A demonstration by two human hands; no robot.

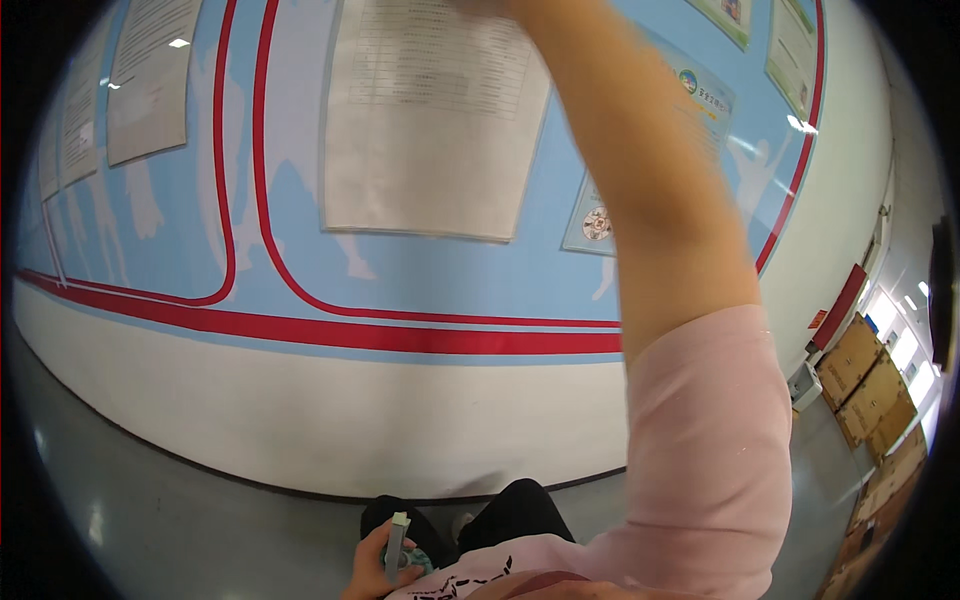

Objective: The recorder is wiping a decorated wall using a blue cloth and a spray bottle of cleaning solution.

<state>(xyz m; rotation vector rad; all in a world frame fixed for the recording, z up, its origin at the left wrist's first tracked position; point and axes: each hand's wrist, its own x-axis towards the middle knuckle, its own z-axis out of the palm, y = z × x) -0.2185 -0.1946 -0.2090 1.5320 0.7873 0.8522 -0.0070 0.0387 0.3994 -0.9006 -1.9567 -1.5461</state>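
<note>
My right arm [660, 190] reaches up across the wall board. At the top edge my right hand [488, 6] is blurred and mostly cut off, over the upper part of a large printed sheet [430, 170] in a clear cover. Whether it touches the sheet or holds anything does not show. Low in front of my body, my left hand [372, 563] is closed around a slim grey stick-shaped object [396, 545] with a pale green end. Something greenish [418, 560] shows beside it, too small to make out.
The light blue wall board [480, 275] has red borders. More printed sheets [155, 80] hang at the left, with posters [590, 225] at the right. Below runs a white wall [450, 410] above grey floor [200, 500]. Stacked brown boxes [875, 400] stand far right.
</note>
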